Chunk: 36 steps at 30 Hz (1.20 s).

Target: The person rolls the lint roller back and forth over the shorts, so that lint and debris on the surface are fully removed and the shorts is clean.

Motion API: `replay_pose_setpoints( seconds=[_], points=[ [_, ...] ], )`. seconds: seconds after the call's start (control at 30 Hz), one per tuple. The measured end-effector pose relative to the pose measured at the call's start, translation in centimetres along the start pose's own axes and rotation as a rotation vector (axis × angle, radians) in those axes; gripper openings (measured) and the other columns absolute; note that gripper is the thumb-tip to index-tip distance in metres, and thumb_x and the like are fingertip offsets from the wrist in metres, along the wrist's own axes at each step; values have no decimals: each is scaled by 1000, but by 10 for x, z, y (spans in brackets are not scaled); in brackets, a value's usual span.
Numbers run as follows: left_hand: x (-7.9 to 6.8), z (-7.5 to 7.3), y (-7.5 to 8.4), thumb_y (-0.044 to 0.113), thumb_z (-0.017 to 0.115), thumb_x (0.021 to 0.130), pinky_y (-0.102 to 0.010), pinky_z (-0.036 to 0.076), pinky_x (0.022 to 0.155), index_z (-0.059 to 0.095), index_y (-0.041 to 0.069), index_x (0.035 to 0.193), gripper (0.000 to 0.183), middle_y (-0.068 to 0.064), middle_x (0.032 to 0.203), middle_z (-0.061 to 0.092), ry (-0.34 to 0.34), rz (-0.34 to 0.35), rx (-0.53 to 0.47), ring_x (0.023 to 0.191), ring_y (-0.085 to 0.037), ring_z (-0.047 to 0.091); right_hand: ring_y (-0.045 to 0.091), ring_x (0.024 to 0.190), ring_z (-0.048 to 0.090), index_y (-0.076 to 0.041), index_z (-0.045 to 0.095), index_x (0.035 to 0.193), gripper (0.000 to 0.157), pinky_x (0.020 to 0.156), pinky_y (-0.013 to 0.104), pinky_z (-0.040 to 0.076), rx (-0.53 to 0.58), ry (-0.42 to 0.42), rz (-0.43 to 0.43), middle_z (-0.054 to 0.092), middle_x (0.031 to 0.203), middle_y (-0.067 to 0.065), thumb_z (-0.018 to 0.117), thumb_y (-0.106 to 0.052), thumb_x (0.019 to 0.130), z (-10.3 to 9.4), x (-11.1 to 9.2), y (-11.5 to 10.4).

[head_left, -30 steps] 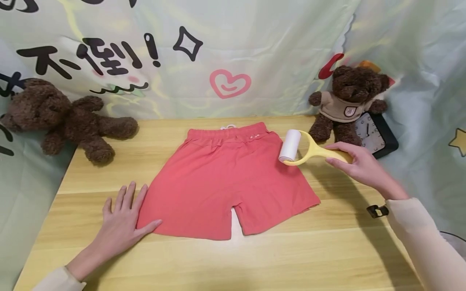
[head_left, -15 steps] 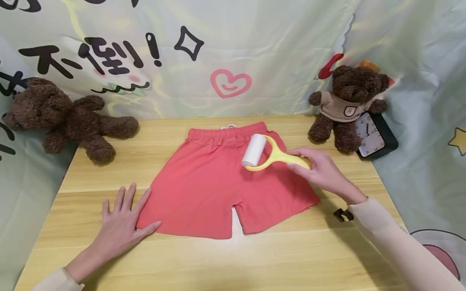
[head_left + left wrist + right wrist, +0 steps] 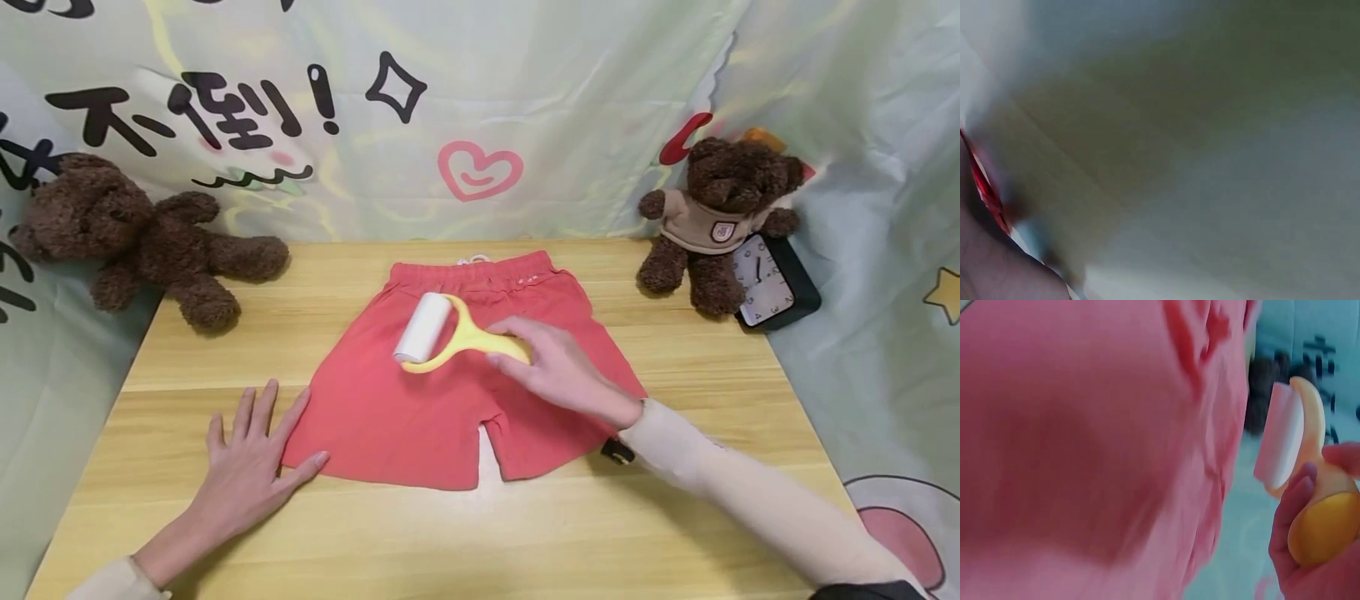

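Coral-red shorts (image 3: pixel 420 417) lie spread on the wooden table, waistband toward the back wall, white drawstring showing at the top. My right hand (image 3: pixel 558 362) grips the yellow handle of a lint roller (image 3: pixel 423 327), whose white cylinder overlaps the upper left part of the shorts in the head view. The right wrist view shows the lint roller (image 3: pixel 1282 434) from the side, fingers curled round its handle. My left hand (image 3: pixel 251 475) lies flat with fingers spread, thumb and index finger at the hem corner of the left leg. In the left wrist view only part of that hand (image 3: pixel 997 269) shows.
A brown teddy bear (image 3: pixel 142 242) lies at the back left of the table (image 3: pixel 375 542). Another bear in a beige shirt (image 3: pixel 708 221) sits at the back right, against a black square clock (image 3: pixel 772 283). Printed cloth (image 3: pixel 585 108) hangs behind and on both sides.
My right hand has carried the lint roller leftward, from beside the right edge of the shorts across to their upper left part. My left hand has stayed in place.
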<state>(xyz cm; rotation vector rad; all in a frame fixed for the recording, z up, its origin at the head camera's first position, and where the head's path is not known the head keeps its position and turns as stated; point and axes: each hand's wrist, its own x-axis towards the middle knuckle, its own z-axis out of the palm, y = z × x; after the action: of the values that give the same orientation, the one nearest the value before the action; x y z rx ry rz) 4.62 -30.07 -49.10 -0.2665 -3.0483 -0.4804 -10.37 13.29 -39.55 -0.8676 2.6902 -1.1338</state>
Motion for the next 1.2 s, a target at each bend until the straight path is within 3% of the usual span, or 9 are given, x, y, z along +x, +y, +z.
replay_pose_setpoints(
  seconds=[0.3, 0.6, 0.93, 1.2],
  points=[
    [-3, -4, -2, 58, 67, 103, -86, 7, 111, 32, 25, 175, 86, -27, 175, 21, 4, 15, 7, 161, -50, 12, 11, 94, 58, -22, 65, 144, 40, 78, 36, 54, 66, -153, -37, 63, 124, -12, 72, -29, 106, 44, 18, -39],
    [0, -4, -3, 55, 65, 106, -86, 9, 109, 36, 20, 173, 81, -30, 173, 24, 5, 4, 12, 158, -53, 16, 10, 99, 57, -19, 65, 144, 38, 85, 33, 53, 61, -212, -88, 63, 118, -9, 71, -28, 107, 73, 43, -55],
    [-4, -10, -6, 54, 64, 107, -88, 12, 107, 39, 18, 171, 77, -31, 171, 26, 12, -62, -4, 156, -56, 18, 11, 107, 57, -16, 62, 148, 44, 91, 31, 52, 54, -253, -74, 63, 127, -7, 69, -29, 108, 89, 50, -55],
    [-1, -13, -10, 55, 69, 104, -89, 10, 107, 40, 16, 170, 82, -32, 171, 24, 0, -64, -47, 158, -56, 15, 12, 113, 59, -13, 63, 148, 43, 98, 32, 52, 15, -275, -107, 66, 135, -2, 71, -26, 108, 93, 54, -55]
  ],
)
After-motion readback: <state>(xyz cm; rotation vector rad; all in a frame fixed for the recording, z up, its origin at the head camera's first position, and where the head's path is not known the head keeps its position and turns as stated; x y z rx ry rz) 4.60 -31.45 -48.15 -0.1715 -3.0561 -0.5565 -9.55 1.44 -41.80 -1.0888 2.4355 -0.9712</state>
